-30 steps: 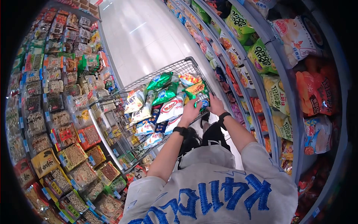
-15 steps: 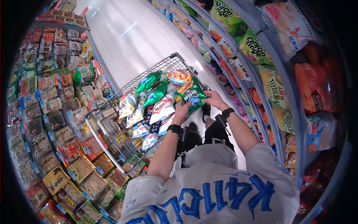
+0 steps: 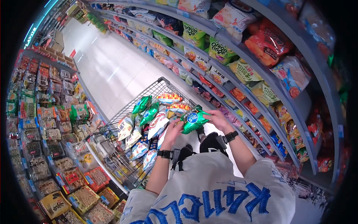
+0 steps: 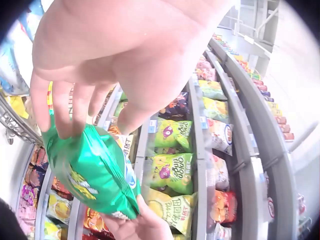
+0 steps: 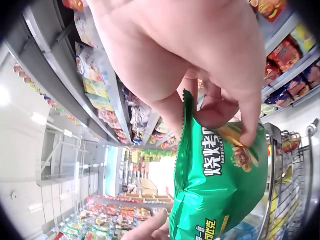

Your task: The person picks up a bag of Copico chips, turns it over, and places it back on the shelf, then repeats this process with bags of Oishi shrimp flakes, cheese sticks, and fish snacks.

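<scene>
A green chip bag (image 3: 195, 118) with a round blue logo is held between both hands in front of the body, beside the cart's near right side. My left hand (image 3: 172, 131) grips its left end; in the left wrist view the fingers (image 4: 61, 107) bend over the bag's edge. With thumb and fingers, my right hand (image 3: 219, 121) pinches the other end, near the crimped seam seen in the right wrist view. The shopping cart (image 3: 161, 80) holds several snack bags, among them green bags (image 3: 149, 114) and a white and red bag (image 3: 158, 125).
Shelves of snack bags rise on the right, with green onion ring bags (image 3: 220, 51) among them. Packaged dried foods (image 3: 84, 198) fill the display on the left. A pale floor aisle (image 3: 108, 71) runs ahead past the cart.
Both hands have drawn the green chip bag away from the cart's right side, toward the shelves. The head view has turned, showing more of the right shelves.
</scene>
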{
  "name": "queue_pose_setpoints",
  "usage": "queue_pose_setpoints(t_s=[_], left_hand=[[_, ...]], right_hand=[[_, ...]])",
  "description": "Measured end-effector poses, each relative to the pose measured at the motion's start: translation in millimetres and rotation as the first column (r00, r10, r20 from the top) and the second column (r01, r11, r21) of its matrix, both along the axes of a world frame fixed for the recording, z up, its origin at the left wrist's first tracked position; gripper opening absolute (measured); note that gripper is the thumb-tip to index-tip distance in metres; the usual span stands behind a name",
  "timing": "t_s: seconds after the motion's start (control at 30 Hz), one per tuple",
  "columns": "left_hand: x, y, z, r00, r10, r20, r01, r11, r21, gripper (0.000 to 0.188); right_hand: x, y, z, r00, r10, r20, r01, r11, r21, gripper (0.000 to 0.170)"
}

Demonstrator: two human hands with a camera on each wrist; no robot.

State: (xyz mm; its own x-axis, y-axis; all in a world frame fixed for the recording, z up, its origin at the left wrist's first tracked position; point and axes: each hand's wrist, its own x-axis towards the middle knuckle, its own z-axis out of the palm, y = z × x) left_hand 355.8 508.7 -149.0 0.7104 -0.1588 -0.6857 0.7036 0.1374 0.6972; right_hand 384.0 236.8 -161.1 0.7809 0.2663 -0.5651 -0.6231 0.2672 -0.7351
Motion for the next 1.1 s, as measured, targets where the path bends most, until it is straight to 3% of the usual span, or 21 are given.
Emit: queue_pose_setpoints(t_s=[0.07,0.17,0.27,0.4,0.47,0.53,0.6,0.67,0.73,0.8,0.83,0.87,0.9,1.0,1.07,1.1], left_hand=[[-9.8,12.7,-1.4,0.997,-0.064,0.045,0.064,0.998,0.005,0.055],[-24.4,15.4,22.6,0.953,-0.079,0.293,0.043,0.991,0.127,0.061],[-34.1,14.0,52.9,0.952,-0.148,0.268,0.162,0.986,-0.029,0.065],[-46.5,-17.9,74.3,0.897,-0.289,0.336,0.310,0.951,-0.008,0.076],[-51.6,-36.6,72.9,0.798,-0.386,0.462,0.399,0.914,0.074,0.082],[-54.1,-54.0,80.6,0.756,-0.470,0.455,0.562,0.823,-0.084,0.085],[-61.5,-75.3,86.8,0.707,-0.544,0.452,0.658,0.740,-0.140,0.076],[-79.0,-94.2,91.3,0.771,-0.561,0.300,0.624,0.572,-0.532,0.064],[-91.5,-116.3,103.0,0.753,-0.609,0.248,0.625,0.544,-0.560,0.050],[-99.3,-137.7,81.9,0.802,-0.577,0.156,0.530,0.567,-0.631,0.045],[-108.0,-152.7,89.9,0.793,-0.587,0.163,0.543,0.559,-0.627,0.045],[-117.3,-166.0,97.6,0.861,-0.488,0.146,0.442,0.572,-0.691,0.045],[-125.9,-181.4,108.7,0.916,-0.383,0.117,0.334,0.571,-0.750,0.046],[-142.6,-227.7,139.1,0.951,-0.277,0.134,0.271,0.546,-0.793,0.048],[-154.0,-256.2,159.0,0.953,-0.274,0.129,0.257,0.509,-0.821,0.052],[-161.4,-270.3,163.7,0.946,-0.249,0.206,0.312,0.541,-0.781,0.053]], right_hand=[[-36.8,-4.8,22.8,0.995,-0.052,0.089,0.045,0.996,0.078,0.033],[-89.6,-12.4,66.2,0.979,-0.087,0.182,0.075,0.995,0.072,0.035],[-136.2,-18.5,109.3,0.951,-0.125,0.282,0.099,0.990,0.104,0.033],[-181.4,-39.0,168.7,0.879,0.057,0.473,0.051,0.975,-0.214,0.028],[-205.7,-51.5,187.8,0.841,0.076,0.535,0.086,0.959,-0.271,0.027],[-229.4,-67.1,198.8,0.804,0.085,0.589,0.109,0.952,-0.286,0.026],[-248.6,-86.7,201.9,0.796,0.048,0.604,0.150,0.950,-0.274,0.027],[-267.2,-100.2,204.1,0.807,-0.081,0.585,0.188,0.974,-0.124,0.026],[-277.5,-120.6,204.5,0.809,-0.116,0.576,0.200,0.976,-0.084,0.033],[-289.4,-131.1,205.9,0.666,-0.523,0.532,0.411,0.852,0.324,0.046],[-292.9,-141.5,199.6,0.620,-0.573,0.535,0.360,0.814,0.455,0.060],[-298.8,-146.8,193.8,0.591,-0.617,0.519,0.369,0.779,0.506,0.070],[-304.8,-152.4,188.2,0.575,-0.637,0.513,0.384,0.764,0.519,0.070],[-327.8,-160.2,168.0,0.573,-0.647,0.503,0.461,0.762,0.455,0.080],[-340.1,-169.4,154.5,0.597,-0.534,0.598,0.335,0.844,0.420,0.083],[-342.9,-169.6,157.4,0.565,-0.565,0.601,0.308,0.820,0.482,0.079]])
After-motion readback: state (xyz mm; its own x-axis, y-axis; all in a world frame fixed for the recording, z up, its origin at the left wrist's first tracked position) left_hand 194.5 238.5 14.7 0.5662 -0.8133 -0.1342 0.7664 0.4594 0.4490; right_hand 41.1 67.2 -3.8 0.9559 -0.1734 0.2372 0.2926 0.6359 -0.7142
